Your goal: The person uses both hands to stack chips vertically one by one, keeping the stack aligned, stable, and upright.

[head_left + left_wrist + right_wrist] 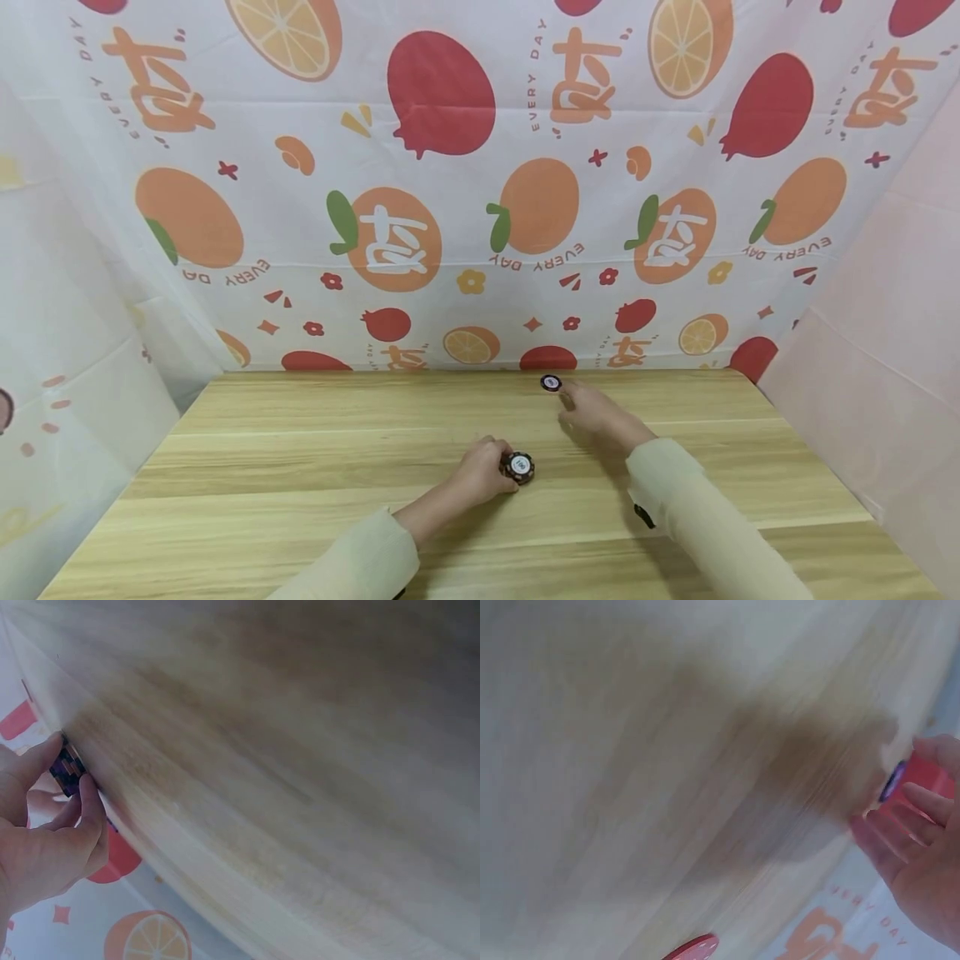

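A short stack of dark poker chips (520, 467) stands on the wooden table, its white centre label facing up. My left hand (483, 473) holds it from the side. In the left wrist view the patterned edges of the chips (67, 771) show between the thumb and fingers of the left hand (56, 832). A single dark poker chip (551, 382) lies close to the table's back edge. Beside it is my right hand (596, 412), fingertips at the chip's right side. The right wrist view shows the right hand (922, 840) with fingers apart and the chip (892, 781) just beyond them; contact cannot be told.
The light wooden table (337, 450) ends at a hanging white cloth (450, 183) printed with fruit. Pale cloth (75, 317) also hangs at the left side, and another pale sheet (885, 333) at the right. A red rounded shape (694, 949) shows low in the right wrist view.
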`<state>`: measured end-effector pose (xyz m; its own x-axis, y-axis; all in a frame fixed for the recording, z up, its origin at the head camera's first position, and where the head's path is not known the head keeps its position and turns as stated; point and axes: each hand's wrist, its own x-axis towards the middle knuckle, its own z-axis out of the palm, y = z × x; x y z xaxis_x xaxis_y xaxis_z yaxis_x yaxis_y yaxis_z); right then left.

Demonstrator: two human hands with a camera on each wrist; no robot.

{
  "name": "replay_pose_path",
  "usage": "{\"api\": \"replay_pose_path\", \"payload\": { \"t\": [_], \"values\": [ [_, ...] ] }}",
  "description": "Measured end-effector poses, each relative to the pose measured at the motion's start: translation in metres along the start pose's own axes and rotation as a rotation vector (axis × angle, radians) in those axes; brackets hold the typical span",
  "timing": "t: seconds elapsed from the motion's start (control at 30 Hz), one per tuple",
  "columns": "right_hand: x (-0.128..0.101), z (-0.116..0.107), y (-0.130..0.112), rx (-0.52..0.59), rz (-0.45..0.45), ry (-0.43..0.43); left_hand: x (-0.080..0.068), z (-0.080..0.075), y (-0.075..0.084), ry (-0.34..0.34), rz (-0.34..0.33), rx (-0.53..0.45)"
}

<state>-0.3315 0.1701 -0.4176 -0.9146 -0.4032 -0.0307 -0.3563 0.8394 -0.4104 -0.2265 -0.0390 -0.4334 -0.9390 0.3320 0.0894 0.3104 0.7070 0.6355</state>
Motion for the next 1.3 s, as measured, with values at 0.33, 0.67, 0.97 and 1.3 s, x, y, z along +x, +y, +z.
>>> {"api": "replay_pose_path", "payload": {
  "t": [0.33, 0.67, 0.97, 1.3],
  "values": [
    [0.003, 0.003, 0.003, -0.275, -0.004, -0.068, -0.001, 0.001, 0.002, -0.003, 0.015, -0.009],
    [0.005, 0.003, 0.002, -0.305, -0.092, 0.037, -0.001, 0.0, 0.001, -0.001, 0.012, -0.001],
    [0.009, 0.007, -0.003, -0.202, -0.051, -0.033, -0.001, -0.001, 0.001, -0.006, -0.005, -0.01],
    [0.03, 0.006, 0.003, -0.222, -0.087, 0.043, 0.0, -0.002, 0.002, -0.006, 0.004, -0.01]
  ]
}}
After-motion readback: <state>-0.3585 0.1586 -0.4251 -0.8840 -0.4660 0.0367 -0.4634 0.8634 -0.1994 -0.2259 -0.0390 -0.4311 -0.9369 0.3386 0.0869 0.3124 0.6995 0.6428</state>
